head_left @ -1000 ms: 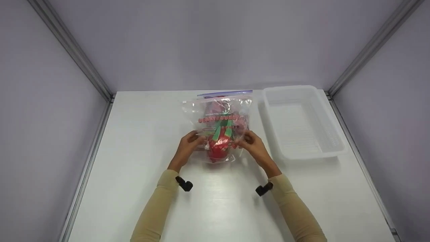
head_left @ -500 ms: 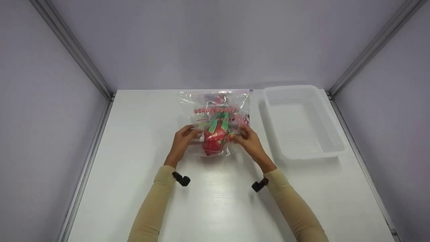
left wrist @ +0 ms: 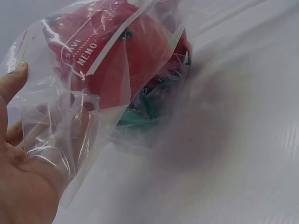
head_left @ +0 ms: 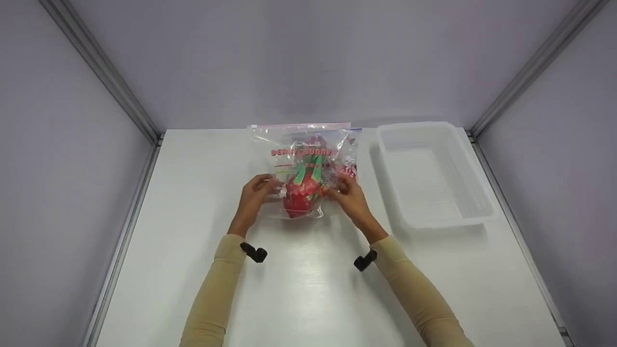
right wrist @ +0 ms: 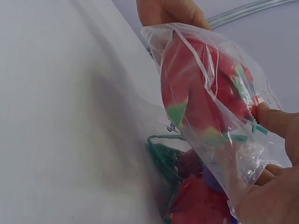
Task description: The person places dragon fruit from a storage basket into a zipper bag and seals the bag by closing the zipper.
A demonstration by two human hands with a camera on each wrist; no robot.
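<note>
Lifted farther from the person, the clear bag [head_left: 302,166] with its red toy [head_left: 300,195] was gripped by left hand [head_left: 254,195] and right hand [head_left: 348,197].

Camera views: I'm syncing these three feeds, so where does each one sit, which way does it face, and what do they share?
Head: worn on the head, looking forward and down at the white table; shows both forearms, left hand and right hand gripping the clear bag, white tray beside it.
Left wrist: at the left wrist, facing the bag; shows palm and fingers.
Right wrist: at the right wrist, facing the bag; shows its fingers and the far hand.
Shared: the bag's red fruit.
</note>
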